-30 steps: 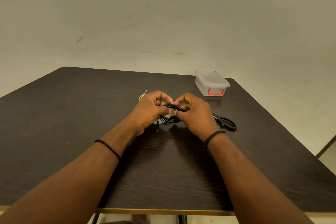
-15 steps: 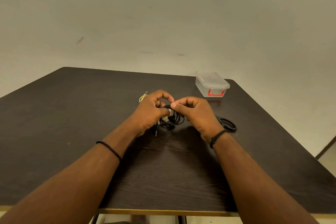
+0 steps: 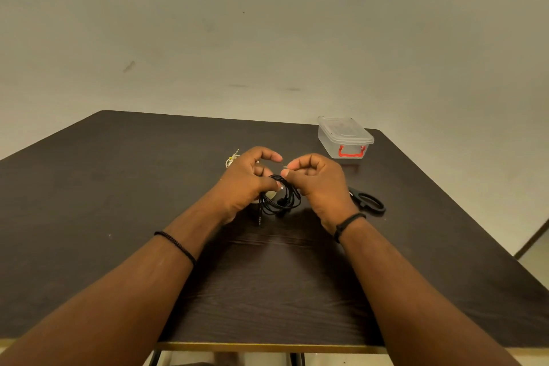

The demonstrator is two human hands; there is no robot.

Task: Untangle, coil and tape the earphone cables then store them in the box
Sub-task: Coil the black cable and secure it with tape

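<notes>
A coil of black earphone cable (image 3: pixel 279 197) hangs just above the dark table (image 3: pixel 118 187) between my hands, its plug dangling at the lower left. My left hand (image 3: pixel 246 184) grips the coil's left side with thumb and fingers. My right hand (image 3: pixel 318 181) pinches the top of the coil, and a small pale strip, perhaps tape, shows at its fingertips. A white earphone bundle (image 3: pixel 231 159) lies behind my left hand, partly hidden. The clear plastic box (image 3: pixel 344 137) with a red latch stands lidded at the back right.
Black-handled scissors (image 3: pixel 368 202) lie on the table just right of my right wrist. A pale round thing, maybe a tape roll, peeks out under the coil. The table's front edge runs near the frame bottom, and a plain wall stands behind.
My hands have drawn slightly apart and lifted. The right hand turned, its fingers now raised above the coil's top. The coil shows more fully between them.
</notes>
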